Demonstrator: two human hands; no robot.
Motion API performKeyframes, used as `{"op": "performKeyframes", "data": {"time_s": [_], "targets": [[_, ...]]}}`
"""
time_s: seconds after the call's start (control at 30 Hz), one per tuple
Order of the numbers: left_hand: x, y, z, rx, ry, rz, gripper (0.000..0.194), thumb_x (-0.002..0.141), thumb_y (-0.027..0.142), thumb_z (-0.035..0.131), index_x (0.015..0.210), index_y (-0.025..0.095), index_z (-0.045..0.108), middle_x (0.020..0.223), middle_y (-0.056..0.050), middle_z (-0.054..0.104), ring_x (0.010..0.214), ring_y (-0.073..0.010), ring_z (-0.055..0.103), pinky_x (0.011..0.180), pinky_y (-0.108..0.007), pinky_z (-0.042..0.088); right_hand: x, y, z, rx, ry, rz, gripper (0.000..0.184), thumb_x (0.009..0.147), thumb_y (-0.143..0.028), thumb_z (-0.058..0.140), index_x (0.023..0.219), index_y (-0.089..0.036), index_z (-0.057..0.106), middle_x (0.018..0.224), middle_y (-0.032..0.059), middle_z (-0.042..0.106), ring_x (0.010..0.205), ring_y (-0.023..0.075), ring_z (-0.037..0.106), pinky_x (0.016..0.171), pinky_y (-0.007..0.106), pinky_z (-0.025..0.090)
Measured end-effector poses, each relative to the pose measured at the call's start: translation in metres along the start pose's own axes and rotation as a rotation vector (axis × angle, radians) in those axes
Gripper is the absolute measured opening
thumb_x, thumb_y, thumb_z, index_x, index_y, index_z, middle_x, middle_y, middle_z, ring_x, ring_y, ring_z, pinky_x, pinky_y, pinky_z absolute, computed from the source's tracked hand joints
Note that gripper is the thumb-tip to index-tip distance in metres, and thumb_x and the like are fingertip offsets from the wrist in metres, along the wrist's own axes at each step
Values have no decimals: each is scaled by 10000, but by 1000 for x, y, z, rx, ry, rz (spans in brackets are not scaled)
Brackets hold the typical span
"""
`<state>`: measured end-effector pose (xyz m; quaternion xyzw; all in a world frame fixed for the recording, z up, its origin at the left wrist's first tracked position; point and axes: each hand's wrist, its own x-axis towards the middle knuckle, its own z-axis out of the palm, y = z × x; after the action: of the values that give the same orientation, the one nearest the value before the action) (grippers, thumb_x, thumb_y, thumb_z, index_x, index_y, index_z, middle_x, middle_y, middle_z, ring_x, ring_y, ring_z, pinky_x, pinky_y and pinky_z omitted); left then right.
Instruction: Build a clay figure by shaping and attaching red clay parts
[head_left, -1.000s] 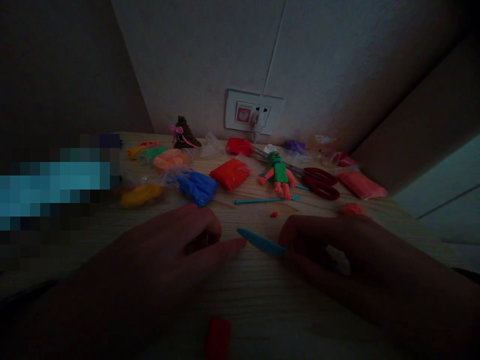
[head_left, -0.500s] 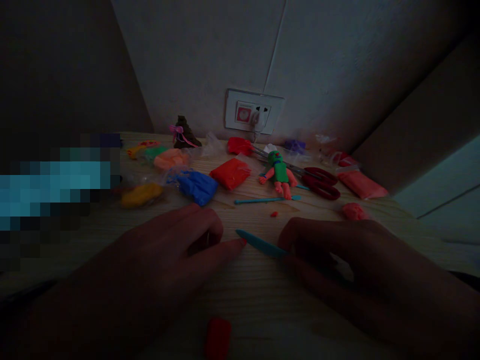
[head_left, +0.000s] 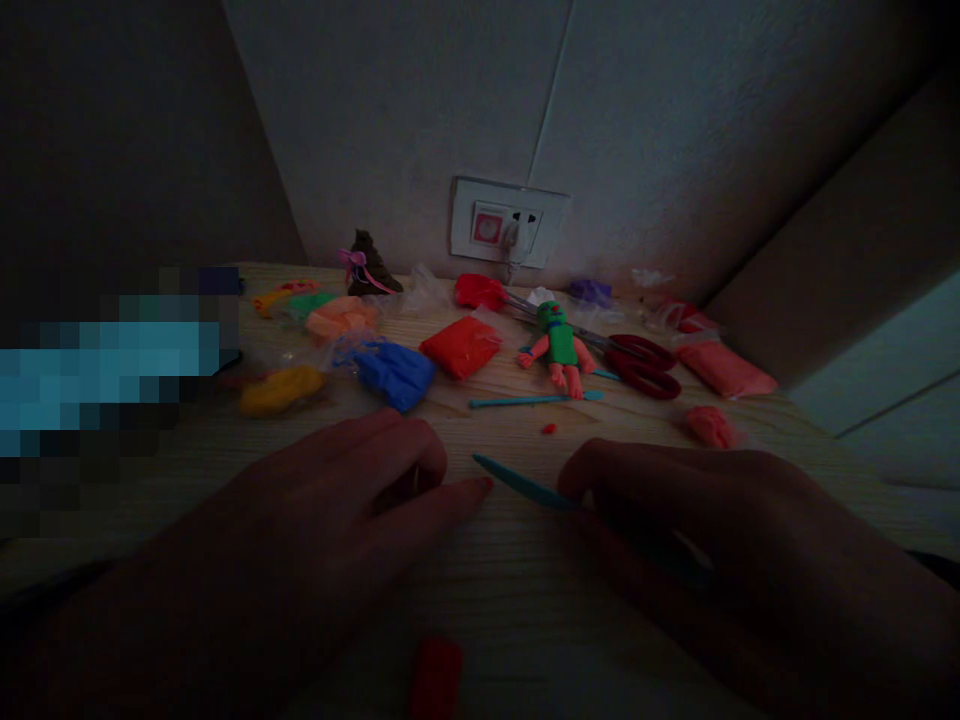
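Teal plastic blade (head_left: 517,481): light, stiff, likely slick; best held at its hidden handle end. Right hand (head_left: 720,530), grip clenched around it, blade tip near surface (head_left: 525,590) centre. Left hand (head_left: 330,520): fingers curled, grip contents cannot be told.

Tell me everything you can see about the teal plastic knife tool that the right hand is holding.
The teal plastic knife tool is a slim, flat, smooth blade that tapers to a pointed tip. It lies low over the light wooden table, tip pointing left toward the left hand. The right hand grips its handle end, which is hidden under the fingers. The left forefinger's tip sits just beside the blade tip; contact cannot be told in the dim light.
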<state>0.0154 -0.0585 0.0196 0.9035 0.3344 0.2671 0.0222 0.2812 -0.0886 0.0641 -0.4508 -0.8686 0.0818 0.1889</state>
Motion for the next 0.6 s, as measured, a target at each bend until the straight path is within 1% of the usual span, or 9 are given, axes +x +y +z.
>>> {"op": "performKeyframes", "data": {"time_s": [0.07, 0.13, 0.2, 0.3, 0.37, 0.43, 0.47, 0.6], "targets": [[-2, 0, -1, 51, 1, 100, 337, 1124, 233, 396, 1238, 343, 693, 1033, 88, 707, 865, -128, 669, 748, -246, 477, 1, 2, 1, -9, 10, 14, 267, 940, -93, 447, 758, -267, 538, 566, -67, 589, 423, 113, 522, 430, 247, 317], [-3, 0, -2, 94, -3, 137, 368, 1131, 200, 349, 1289, 320, 659, 1064, 60, 706, 903, -145, 670, 787, -271, 480, 1, 3, 1, -15, 3, 33, 266, 938, -104, 461, 740, -267, 528, 555, -66, 574, 423, 118, 509, 434, 256, 305], [-3, 1, -4, 98, -20, 142, 360, 1136, 188, 340, 1276, 307, 649, 1062, 57, 706, 912, -144, 674, 803, -272, 477, 2, 1, 0, -10, -29, 51, 262, 929, -105, 467, 730, -268, 513, 551, -64, 565, 425, 120, 503, 439, 258, 306], [-1, 2, -5, 90, -35, 139, 324, 1139, 197, 364, 1246, 304, 651, 1062, 62, 712, 907, -137, 687, 802, -260, 482, 1, -3, -2, 16, -75, 58, 264, 923, -89, 457, 733, -270, 487, 565, -63, 575, 442, 121, 521, 484, 255, 368], [1, 3, -5, 107, -6, 153, 329, 1154, 227, 337, 1225, 295, 651, 1060, 50, 717, 890, -141, 692, 779, -263, 487, 1, -6, -3, 33, -92, 66, 279, 930, -78, 447, 730, -270, 472, 568, -65, 579, 447, 119, 528, 518, 251, 407], [1, 4, -5, 116, 14, 156, 350, 1166, 250, 307, 1197, 282, 654, 1040, 41, 721, 870, -145, 695, 761, -269, 491, 1, -7, -4, 44, -103, 68, 285, 933, -66, 450, 734, -268, 481, 573, -68, 587, 450, 115, 542, 524, 246, 415], [1, 4, -4, 108, 2, 142, 349, 1162, 244, 313, 1192, 288, 658, 1030, 47, 720, 860, -142, 694, 751, -266, 491, 1, -8, -5, 45, -103, 63, 283, 928, -58, 452, 741, -267, 492, 578, -70, 592, 450, 112, 549, 517, 242, 409], [1, 5, -5, 24, -54, 55, 223, 1115, 261, 470, 1132, 329, 682, 996, 97, 720, 851, -125, 698, 692, -229, 469, 3, -9, -7, 41, -92, 25, 288, 917, -41, 451, 738, -264, 486, 567, -80, 579, 431, 97, 543, 480, 222, 383]]}}
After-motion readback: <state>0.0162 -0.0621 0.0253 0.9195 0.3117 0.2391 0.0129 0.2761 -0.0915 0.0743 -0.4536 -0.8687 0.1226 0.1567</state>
